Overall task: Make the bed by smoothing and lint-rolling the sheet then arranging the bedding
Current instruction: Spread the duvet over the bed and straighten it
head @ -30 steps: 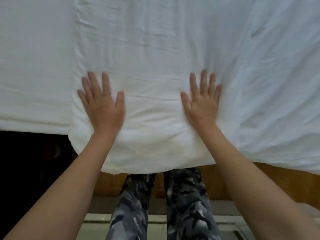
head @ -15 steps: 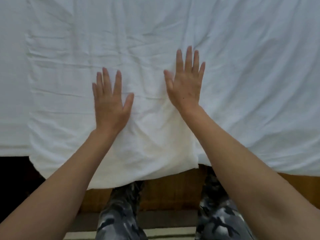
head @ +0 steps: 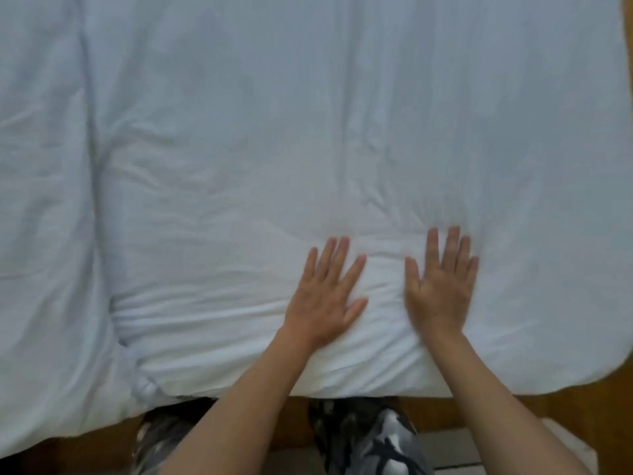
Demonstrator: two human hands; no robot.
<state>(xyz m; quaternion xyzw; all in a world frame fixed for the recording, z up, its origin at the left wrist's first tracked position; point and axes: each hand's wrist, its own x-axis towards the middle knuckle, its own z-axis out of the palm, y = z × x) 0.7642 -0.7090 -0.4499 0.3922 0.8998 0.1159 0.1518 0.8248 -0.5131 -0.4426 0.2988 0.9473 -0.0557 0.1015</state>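
Two hands laid flat, palms down, on a white sheet (head: 308, 132) near the bed's near edge. Left hand (head: 325, 296) with fingers straight and slightly spread, thumb angled out to the right, pressing on a band of bunched folds. Right hand (head: 440, 286) just beside it, apart from it by a narrow strip of cloth, fingers straight and close together, slightly blurred, gripping nothing. Neither hand curled round or pinching any fabric. Both forearms bare, reaching in from the bottom of the head view.

White sheet filling nearly the whole view, spread over the bed from the near edge to the top of the picture. Horizontal creases gathered left of the left hand and under both palms; fainter wrinkles fanning upward beyond the fingertips. Long vertical fold running down the left part of the cloth, ending in a small knotted corner (head: 145, 389) at the near edge. Left portion of the cloth hanging lower over the bed's side than the middle portion. Rounded corner of the cloth at lower right.

Wooden bed frame (head: 513, 406) visible below the sheet's edge and at the upper right corner. Camouflage-patterned trousers (head: 370, 440) between the forearms, close against the frame. Pale floor tiles (head: 455, 447) at lower right.
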